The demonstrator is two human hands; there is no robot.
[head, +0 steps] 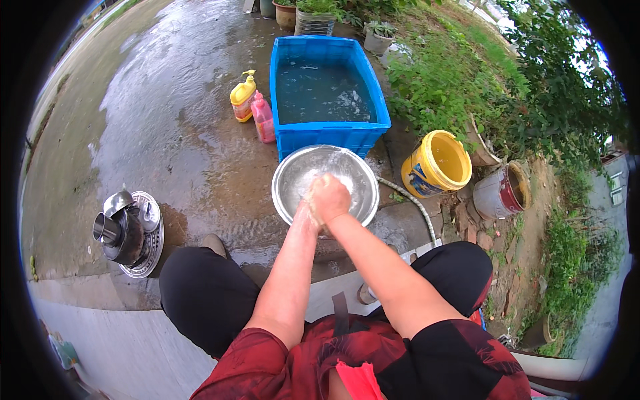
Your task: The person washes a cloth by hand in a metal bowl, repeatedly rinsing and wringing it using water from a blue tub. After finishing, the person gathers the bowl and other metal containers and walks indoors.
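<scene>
A round metal basin stands in front of the blue plastic tub, which holds water. Over the basin, my right hand lies closed across my left wrist and hand. My left hand is mostly covered by it, so its fingers cannot be made out. Wet suds show on the skin at the left wrist. A yellow pump bottle and a pink bottle stand left of the tub.
Metal pots lie on a metal tray at the left. To the right are a yellow bucket, a white bucket and a hose. Potted plants and weeds line the wet concrete.
</scene>
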